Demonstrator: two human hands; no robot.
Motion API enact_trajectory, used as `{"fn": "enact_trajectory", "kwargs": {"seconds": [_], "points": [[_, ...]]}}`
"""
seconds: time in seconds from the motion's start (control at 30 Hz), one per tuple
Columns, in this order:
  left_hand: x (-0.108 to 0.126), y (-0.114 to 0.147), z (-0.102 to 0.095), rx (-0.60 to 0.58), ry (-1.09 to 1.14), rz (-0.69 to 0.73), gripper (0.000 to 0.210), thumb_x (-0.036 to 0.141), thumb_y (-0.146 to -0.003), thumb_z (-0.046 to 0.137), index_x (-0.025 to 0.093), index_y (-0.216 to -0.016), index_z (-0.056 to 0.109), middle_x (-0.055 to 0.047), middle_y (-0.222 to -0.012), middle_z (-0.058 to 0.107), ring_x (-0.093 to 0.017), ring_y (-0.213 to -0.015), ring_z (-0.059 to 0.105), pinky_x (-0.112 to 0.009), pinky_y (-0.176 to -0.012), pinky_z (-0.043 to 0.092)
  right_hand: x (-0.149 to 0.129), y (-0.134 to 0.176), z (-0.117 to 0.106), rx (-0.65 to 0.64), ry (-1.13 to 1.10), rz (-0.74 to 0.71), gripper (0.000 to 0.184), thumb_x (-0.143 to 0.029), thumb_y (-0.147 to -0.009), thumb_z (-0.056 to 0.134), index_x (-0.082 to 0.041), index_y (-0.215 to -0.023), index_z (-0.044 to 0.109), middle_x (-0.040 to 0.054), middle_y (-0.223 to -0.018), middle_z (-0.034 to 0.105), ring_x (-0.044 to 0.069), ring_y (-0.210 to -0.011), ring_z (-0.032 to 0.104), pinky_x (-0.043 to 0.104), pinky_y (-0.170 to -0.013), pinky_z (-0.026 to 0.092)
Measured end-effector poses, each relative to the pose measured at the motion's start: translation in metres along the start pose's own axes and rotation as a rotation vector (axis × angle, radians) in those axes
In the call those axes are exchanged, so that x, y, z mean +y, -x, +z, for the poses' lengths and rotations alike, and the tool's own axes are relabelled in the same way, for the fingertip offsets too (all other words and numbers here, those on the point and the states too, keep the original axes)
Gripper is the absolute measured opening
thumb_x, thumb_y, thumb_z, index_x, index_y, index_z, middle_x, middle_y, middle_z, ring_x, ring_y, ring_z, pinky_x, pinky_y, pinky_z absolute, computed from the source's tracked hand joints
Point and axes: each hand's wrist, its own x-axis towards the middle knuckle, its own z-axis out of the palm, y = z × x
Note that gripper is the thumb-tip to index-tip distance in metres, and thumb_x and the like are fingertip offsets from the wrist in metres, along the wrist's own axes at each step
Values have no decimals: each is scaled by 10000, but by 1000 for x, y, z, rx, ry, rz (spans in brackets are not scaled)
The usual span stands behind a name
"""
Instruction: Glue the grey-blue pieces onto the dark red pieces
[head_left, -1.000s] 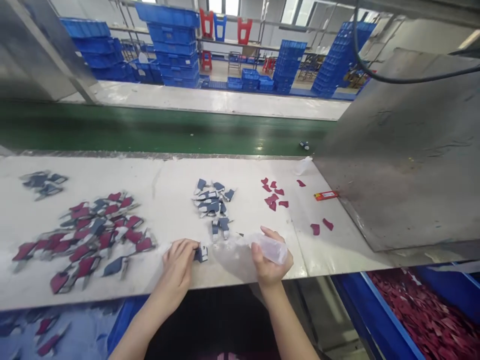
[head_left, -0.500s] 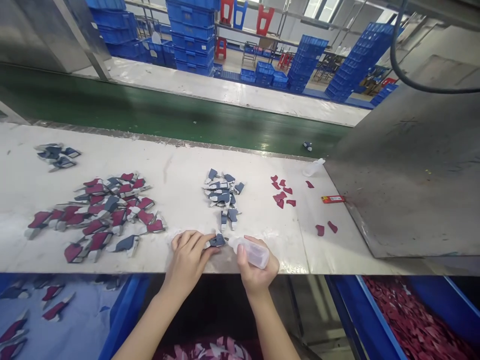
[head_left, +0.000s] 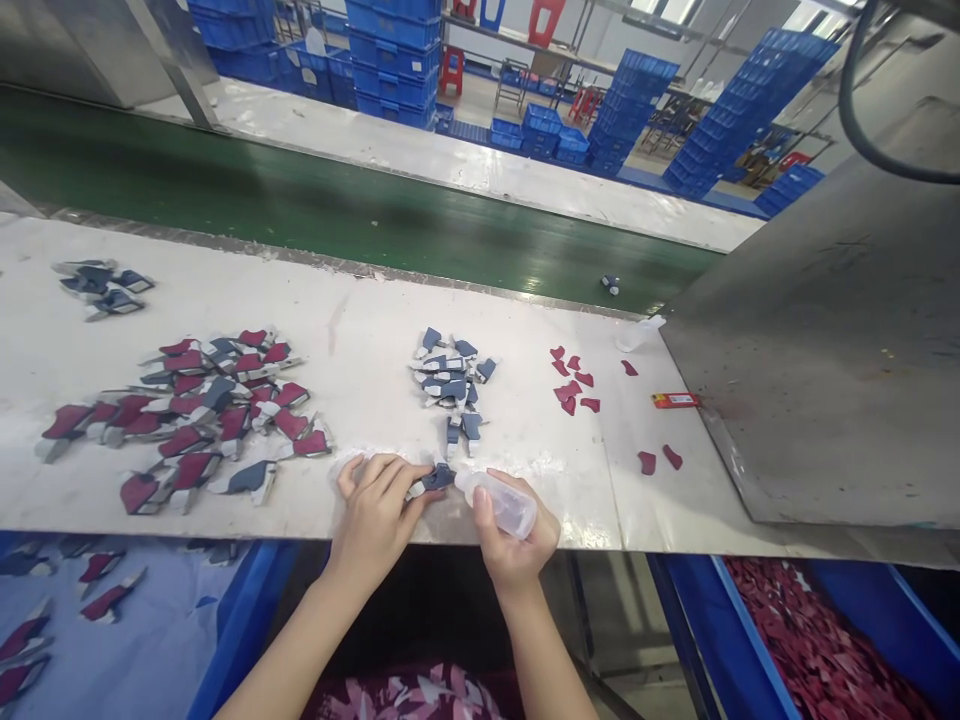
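Observation:
My left hand (head_left: pixel 377 502) is closed on a small dark-blue and grey moulded piece (head_left: pixel 439 477) near the front edge of the white table. Wrapped in my right hand (head_left: pixel 521 540) is a translucent squeeze bottle (head_left: pixel 504 505), tilted so its nozzle end meets or nearly meets the blue piece; contact cannot be made out. Just beyond the hands lies a pile of similar blue and grey pieces (head_left: pixel 450 385). Several flat maroon pieces (head_left: pixel 568 392) are scattered to the right. On the left is a larger heap of grey pieces with maroon faces (head_left: pixel 187 405).
A green conveyor belt (head_left: pixel 337 225) runs behind the white table (head_left: pixel 367 310). At right stand a metal panel (head_left: pixel 817 370), a red-yellow packet (head_left: pixel 675 400) and a white bottle (head_left: pixel 639 333). Blue bins with pieces (head_left: pixel 244 620) and maroon parts (head_left: pixel 757 625) flank me below.
The camera view has shifted slightly. Both hands keep their grips, and the bottle stays beside the blue piece, which looks turned a little.

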Motion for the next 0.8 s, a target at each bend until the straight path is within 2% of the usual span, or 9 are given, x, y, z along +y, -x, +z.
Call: {"fn": "enact_trajectory", "kwargs": {"seconds": [0.47,0.8], "points": [[0,0,2,-2,-4,-24,105,310,-907,636,238,-976,670,-42,-899,740,-257,-965,631,-487,-1034,236,2,6,-2,42,25,82,92,-200,-863,648,-172,-935,697,56,-747,713,193,-625,692,305,-558,563],[2,-1,1,14,23,-39,96,301,-901,662,236,-971,672,-32,-899,745,-256,-955,647,-497,-1042,226,5,14,-6,85,-36,187,76,-236,-859,658,-168,-858,694,61,-740,704,212,-649,689,320,-572,553]]}}
